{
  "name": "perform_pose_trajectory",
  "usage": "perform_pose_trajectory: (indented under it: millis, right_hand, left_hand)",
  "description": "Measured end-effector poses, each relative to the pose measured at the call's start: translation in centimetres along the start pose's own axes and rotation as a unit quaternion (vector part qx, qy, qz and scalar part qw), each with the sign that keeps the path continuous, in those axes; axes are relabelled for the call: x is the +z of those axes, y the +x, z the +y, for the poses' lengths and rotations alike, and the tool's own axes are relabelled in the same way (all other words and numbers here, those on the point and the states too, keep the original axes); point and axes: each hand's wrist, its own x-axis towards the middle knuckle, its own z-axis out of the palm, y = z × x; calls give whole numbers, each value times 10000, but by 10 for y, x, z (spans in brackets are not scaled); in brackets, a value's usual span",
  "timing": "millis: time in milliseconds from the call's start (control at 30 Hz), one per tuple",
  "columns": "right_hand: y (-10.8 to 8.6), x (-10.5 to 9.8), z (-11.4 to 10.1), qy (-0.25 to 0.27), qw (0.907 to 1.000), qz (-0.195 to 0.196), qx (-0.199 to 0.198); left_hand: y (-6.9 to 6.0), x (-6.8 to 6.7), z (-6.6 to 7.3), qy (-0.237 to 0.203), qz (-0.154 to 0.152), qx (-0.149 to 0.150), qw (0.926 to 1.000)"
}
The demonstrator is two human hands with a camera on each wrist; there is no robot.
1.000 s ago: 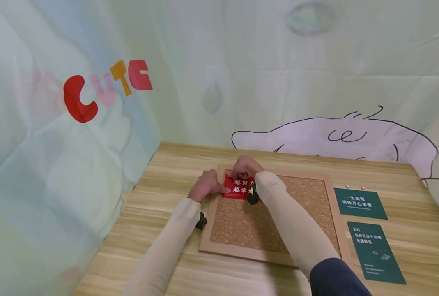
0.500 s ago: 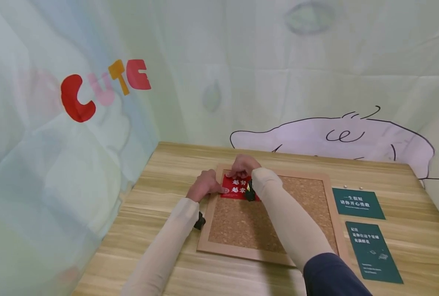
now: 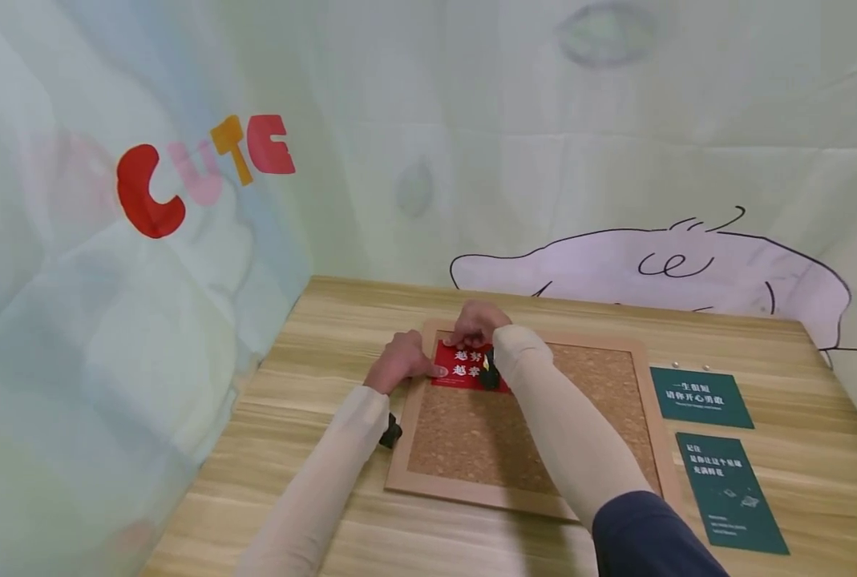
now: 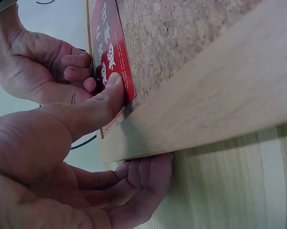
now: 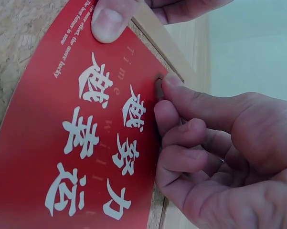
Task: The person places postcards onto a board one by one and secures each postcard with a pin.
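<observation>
A red card (image 3: 455,379) with white characters lies at the far left corner of a wood-framed corkboard (image 3: 464,449). My left hand (image 3: 399,362) presses the card down with its thumb, while its other fingers curl against the frame's outer side in the left wrist view. At the card's top left corner my right hand (image 3: 480,322) pinches a small thumbtack (image 5: 158,89) between thumb and index finger. Most of the tack is hidden by the fingertips; whether its point is in the cork cannot be told. My right wrist covers the card's right part in the head view.
Two green cards, one wide (image 3: 702,398) and one tall (image 3: 733,493), lie right of the board on the wooden table (image 3: 291,425). Two small silver tacks (image 3: 691,367) sit just behind the wide card. Printed cloth walls (image 3: 370,200) stand at the back and left.
The view has shifted very slightly. Both hands keep to the same places on the card and board; no other change shows.
</observation>
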Motion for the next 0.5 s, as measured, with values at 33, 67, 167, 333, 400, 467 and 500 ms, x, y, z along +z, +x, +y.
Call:
perform_pose_trajectory:
  millis: [33,67,167,333,400,467,500]
  right_hand:
    - [0,0,0,-21,10000,-7,-10]
    - [1,0,0,-31,10000,-3,-12]
    - [3,1,-1,-18,10000,51,-4]
    - [3,3,-2,36,9999,167,22]
    - [2,5,-3,-30,9998,203,16]
    - [2,6,-4,-124,9996,262,-3]
    - [2,7,-4,-191,9994,301,-18]
  left_hand:
    - [0,0,-1,18,15,10,10000]
    - [0,0,-1,26,24,14,10000]
    - [1,-1,-2,55,47,78,9999]
    - [1,-1,-2,-77,-18,73,9999]
    - [0,-1,-1,-122,-52,58,9999]
    - [0,-1,-1,-114,-66,57,9999]
    - [0,0,-1,-125,-63,58,9999]
